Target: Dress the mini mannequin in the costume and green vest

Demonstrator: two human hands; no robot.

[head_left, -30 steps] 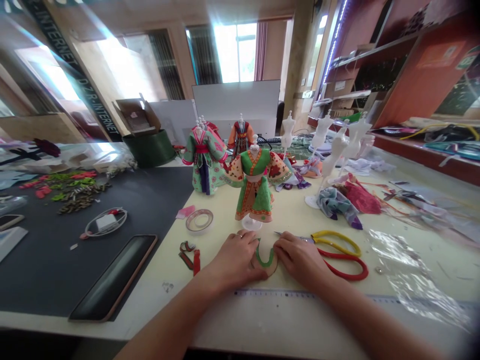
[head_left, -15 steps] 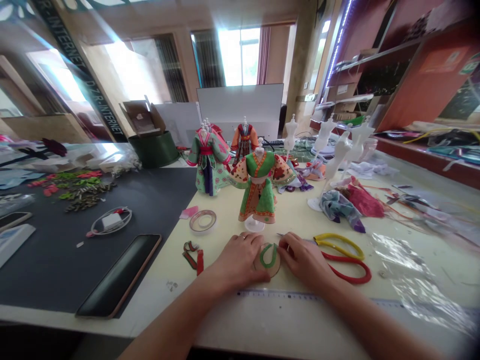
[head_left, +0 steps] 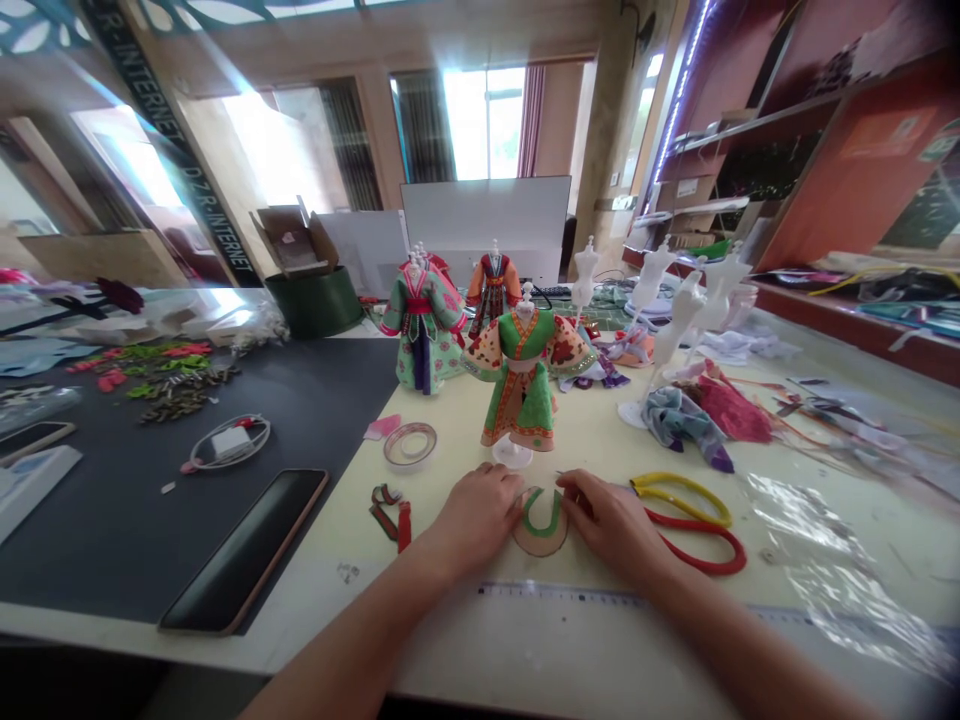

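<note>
A small beige fabric piece with a green U-shaped strip [head_left: 541,538] lies on the pale table, its opening facing away from me. My left hand [head_left: 484,508] rests at its left edge, fingers bent and closed on that side; the fingertips are partly hidden. At the upper right end of the piece, my right hand [head_left: 600,512] pinches the edge between thumb and fingers. Scissors with one yellow and one red handle [head_left: 697,530] lie beside my right hand, their blades partly under it. Just beyond both hands stands a doll form in a green and peach dress [head_left: 521,385].
A clear ruler [head_left: 559,596] lies in front of the hands. Tape [head_left: 409,446] and a red-green ribbon [head_left: 405,525] sit to the left, near a phone [head_left: 247,550]. Dressed and bare mannequins stand behind. Fabric scraps [head_left: 686,425] and plastic film [head_left: 817,570] lie right.
My left thumb has drawn back from the lower part of the fabric piece, so more of it shows. My right hand stays at its right edge. The whole view has shifted slightly.
</note>
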